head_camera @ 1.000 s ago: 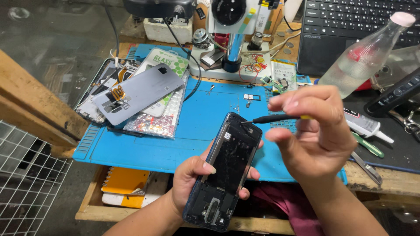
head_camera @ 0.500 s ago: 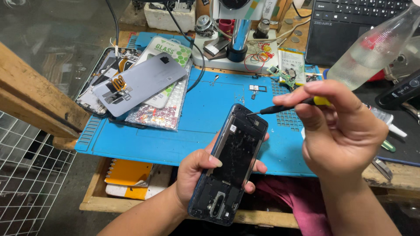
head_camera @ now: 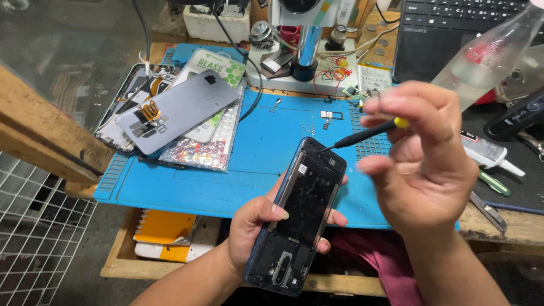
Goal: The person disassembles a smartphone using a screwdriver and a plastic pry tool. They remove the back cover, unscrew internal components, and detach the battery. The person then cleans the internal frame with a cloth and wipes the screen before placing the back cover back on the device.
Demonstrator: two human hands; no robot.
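Observation:
My left hand (head_camera: 258,229) grips an opened black phone frame (head_camera: 300,215) from below, tilted with its top end pointing away from me. My right hand (head_camera: 422,156) pinches a thin black screwdriver (head_camera: 362,133) with a yellow end. The screwdriver tip touches the upper right corner of the phone frame. Both hands hover over the near edge of a blue work mat (head_camera: 255,164).
A grey phone back cover (head_camera: 178,110) lies on packaged screen protectors (head_camera: 207,141) at the mat's left. A microscope stand (head_camera: 303,54), a keyboard (head_camera: 453,22), a clear bottle (head_camera: 487,56) and a glue tube (head_camera: 487,153) stand behind. Small screws and a tray piece (head_camera: 328,115) rest mid-mat. A wooden beam (head_camera: 39,136) juts at left.
My right hand has brought the screwdriver down and left until its tip meets the phone frame's upper corner. My left hand has kept hold of the phone frame.

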